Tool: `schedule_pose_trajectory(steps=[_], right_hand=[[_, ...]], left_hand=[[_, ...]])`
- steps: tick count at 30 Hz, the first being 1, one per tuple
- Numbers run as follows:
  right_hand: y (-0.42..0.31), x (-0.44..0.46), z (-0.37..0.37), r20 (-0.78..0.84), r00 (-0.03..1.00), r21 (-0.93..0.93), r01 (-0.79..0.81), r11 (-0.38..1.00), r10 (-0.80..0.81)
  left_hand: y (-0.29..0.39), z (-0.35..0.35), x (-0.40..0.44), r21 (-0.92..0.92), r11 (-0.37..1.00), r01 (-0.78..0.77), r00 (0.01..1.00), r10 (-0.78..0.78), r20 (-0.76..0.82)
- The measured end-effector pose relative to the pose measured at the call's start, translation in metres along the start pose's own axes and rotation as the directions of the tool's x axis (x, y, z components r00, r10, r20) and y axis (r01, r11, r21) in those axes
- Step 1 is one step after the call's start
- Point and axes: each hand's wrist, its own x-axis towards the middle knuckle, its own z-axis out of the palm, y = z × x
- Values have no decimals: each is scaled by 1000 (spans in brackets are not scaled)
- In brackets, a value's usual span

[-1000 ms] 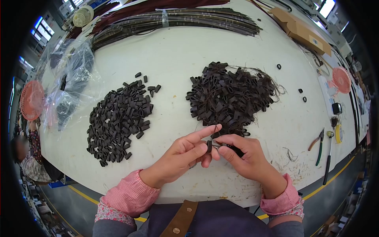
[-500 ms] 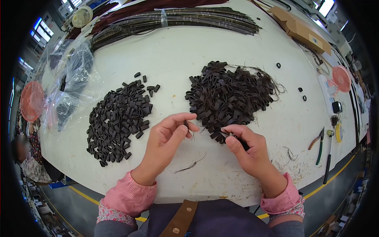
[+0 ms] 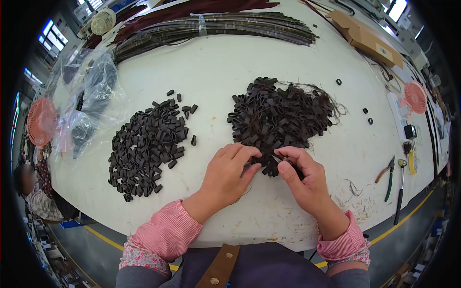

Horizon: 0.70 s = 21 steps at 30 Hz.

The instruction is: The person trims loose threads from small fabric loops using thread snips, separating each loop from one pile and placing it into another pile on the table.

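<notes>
Near the front edge of a heap of small dark loops with loose threads (image 3: pixel 278 113), my left hand (image 3: pixel 225 173) has thumb and forefinger closing on a dark loop. The fingertips partly hide that loop. My right hand (image 3: pixel 307 180) is closed around small black-handled thread snips (image 3: pixel 294 168), mostly covered by the fingers. Its thumb and forefinger point toward the left fingertips, a short gap apart. To the left lies a second pile of dark loops (image 3: pixel 146 149), with few threads showing. A single loop (image 3: pixel 194 140) rests just right of that pile.
Bundled dark strips (image 3: pixel 216 26) lie across the back. A clear plastic bag (image 3: pixel 91 101) and pink fan (image 3: pixel 42 121) are at left. Pliers (image 3: pixel 388 177), a hammer (image 3: pixel 400 192), yellow tape (image 3: pixel 412 162) and another pink fan (image 3: pixel 415 97) are at right. A person (image 3: pixel 41 192) sits far left.
My left hand has moved right, from between the piles to the threaded heap's front edge. A single loop now lies beside the left pile. My right hand has barely moved, still holding the snips.
</notes>
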Motion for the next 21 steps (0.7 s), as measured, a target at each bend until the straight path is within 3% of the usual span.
schedule_pose_trajectory(steps=[4, 6, 7, 9, 10, 12, 21], right_hand=[[1, 1, -2, -7, 1000, -10, 7, 1000, -8], [2, 2, -2, -11, 1000, -21, 17, 1000, -17], [2, 2, -1, -19, 999, -32, 39, 999, -40], [2, 2, -2, -28, 998, -46, 59, 997, -60], [1, 2, -2, -17, 998, -54, 52, 997, -53], [1, 2, -2, -3, 999, -62, 43, 997, -44], [3, 3, -3, -44, 995, -70, 90, 994, -93]], left_hand=[[-2, -3, -8, -116, 992, 50, 999, -51, -12], [4, -11, -10, -401, 845, 354, 934, -294, 205], [4, -14, -11, -402, 845, 354, 934, -293, 206], [2, -18, -13, -766, 322, 557, 822, -346, 452], [2, -19, -13, -766, 321, 557, 822, -346, 453], [1, -21, -14, -693, -213, 689, 668, -186, 721], [-2, -9, -21, -545, -343, 765, 577, -11, 817]])
